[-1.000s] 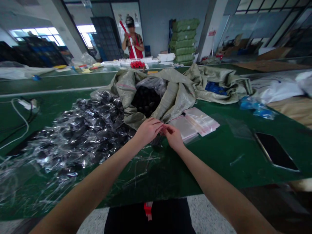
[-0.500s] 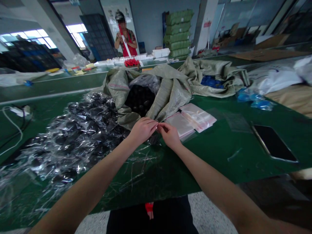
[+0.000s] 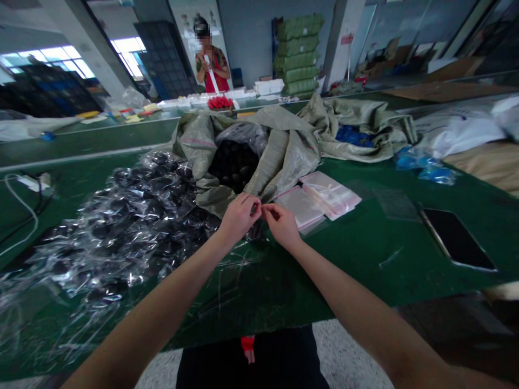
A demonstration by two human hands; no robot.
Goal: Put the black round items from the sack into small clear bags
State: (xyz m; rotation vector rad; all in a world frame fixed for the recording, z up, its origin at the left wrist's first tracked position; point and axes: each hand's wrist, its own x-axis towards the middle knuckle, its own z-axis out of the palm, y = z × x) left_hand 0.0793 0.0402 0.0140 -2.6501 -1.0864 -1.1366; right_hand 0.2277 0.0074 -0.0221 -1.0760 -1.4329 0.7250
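My left hand (image 3: 240, 215) and my right hand (image 3: 283, 222) meet fingertip to fingertip over the green table, in front of a woven sack. Both pinch the top of a small clear plastic bag (image 3: 255, 233); something dark shows in it below my fingers, partly hidden by them. The open sack (image 3: 284, 156) holds several round black pieces (image 3: 235, 167). Left of my hands lies a heap of black pieces in clear bags (image 3: 133, 216). A stack of flat clear bags (image 3: 306, 208) rests just right of my right hand.
A phone (image 3: 458, 237) lies on the right of the table. Behind it are blue bagged pieces (image 3: 425, 165) and a second sack (image 3: 373, 146) with blue contents. A white cable (image 3: 28, 202) runs at the left. Across the tables stands a co-worker (image 3: 213, 65) handling a white strip.
My left hand has turned slightly and its fingers have curled more around the bag's top. My right hand stays nearly where it was. The co-worker's hands and white strip have lowered.
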